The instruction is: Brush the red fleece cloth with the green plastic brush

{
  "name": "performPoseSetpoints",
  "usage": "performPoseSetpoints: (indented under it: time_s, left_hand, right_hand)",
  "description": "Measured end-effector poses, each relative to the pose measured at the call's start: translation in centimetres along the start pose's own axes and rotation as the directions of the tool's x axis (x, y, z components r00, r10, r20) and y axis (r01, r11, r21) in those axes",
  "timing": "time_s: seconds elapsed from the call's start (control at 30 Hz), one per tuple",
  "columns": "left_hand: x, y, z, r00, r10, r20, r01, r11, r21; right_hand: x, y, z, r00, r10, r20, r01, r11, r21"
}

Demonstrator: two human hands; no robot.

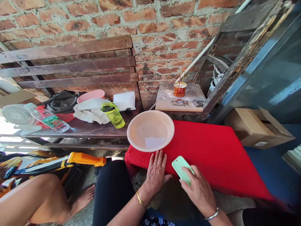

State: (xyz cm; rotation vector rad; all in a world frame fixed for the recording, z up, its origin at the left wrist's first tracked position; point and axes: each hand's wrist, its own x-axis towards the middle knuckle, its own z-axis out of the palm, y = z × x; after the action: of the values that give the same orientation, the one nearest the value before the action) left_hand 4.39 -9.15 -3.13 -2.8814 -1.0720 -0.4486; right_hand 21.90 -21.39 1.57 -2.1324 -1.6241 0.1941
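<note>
My left hand (156, 172) lies flat with its fingers stretched out on the red cloth (204, 150), fingertips close to the near rim of a pale pink basin (131, 138). Whether they touch the rim I cannot tell. Clear liquid appears to lie in the basin, with a white bright patch in it. Above the cloth's front edge, my right hand (199, 188) is closed around a mint-green flat plastic piece (181, 168). It has rounded corners and a small hole near its far end; its underside is hidden.
Left of the basin, a wooden bench (105, 131) bears a green bottle (115, 116), white cloth (90, 110), water bottle (55, 122) and fan (17, 114). Behind, a small table (162, 99) holds a red tin (180, 91) and padlocks (180, 102). A cardboard box (249, 125) stands right. Another person's leg (44, 191) is at left.
</note>
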Motion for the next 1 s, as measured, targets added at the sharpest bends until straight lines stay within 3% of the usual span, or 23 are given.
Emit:
performPoseSetpoints:
  time_s: [0.17,0.23,0.3,0.5,0.57,0.63,0.73,0.87,0.93,1.0]
  left_hand:
    - [0.1,0.0,0.1,1.000,-0.010,0.011,0.010,1.000,0.012]
    - [0.2,-0.1,0.1,1.000,-0.004,0.004,0.004,1.000,0.005]
    - [0.2,-0.2,0.0,1.000,0.008,-0.016,-0.008,1.000,0.005]
    - [0.4,-0.3,-0.5,0.998,0.019,-0.062,-0.016,0.999,0.046]
    - [0.7,-0.4,-0.7,0.998,0.011,-0.062,-0.008,0.999,0.043]
    - [1.2,-0.5,-1.0,0.998,0.011,-0.059,-0.009,0.999,0.031]
    - [2.3,-0.4,-1.4,0.996,0.068,-0.065,-0.069,0.998,-0.005]
    - [4.5,-0.3,-1.7,0.986,0.167,-0.020,-0.168,0.984,-0.059]
    - [5.6,-0.6,-1.7,0.977,0.211,0.041,-0.208,0.975,-0.072]
    - [6.3,-1.0,-1.4,0.966,0.244,0.090,-0.237,0.968,-0.077]
  right_hand:
    - [-1.7,7.2,-3.5,0.974,0.212,-0.083,-0.218,0.973,-0.077]
    - [-2.2,8.5,-4.5,0.945,0.288,-0.158,-0.307,0.946,-0.108]
    - [-2.3,7.6,-4.5,0.939,0.283,-0.197,-0.307,0.947,-0.099]
    - [-0.3,-0.9,-0.9,0.995,0.021,-0.095,-0.023,1.000,-0.017]
    - [-0.1,-1.2,-0.4,0.995,0.011,-0.103,-0.014,0.999,-0.029]
    - [-0.7,0.8,-0.9,0.990,0.058,-0.129,-0.062,0.998,-0.025]
    - [-2.8,6.7,-3.6,0.960,0.192,-0.206,-0.201,0.979,-0.026]
    - [-5.7,14.4,-8.2,0.861,0.358,-0.361,-0.401,0.915,-0.050]
    - [-6.3,16.0,-9.3,0.787,0.422,-0.451,-0.488,0.872,-0.035]
    - [-6.0,15.3,-9.2,0.778,0.413,-0.473,-0.477,0.879,-0.018]
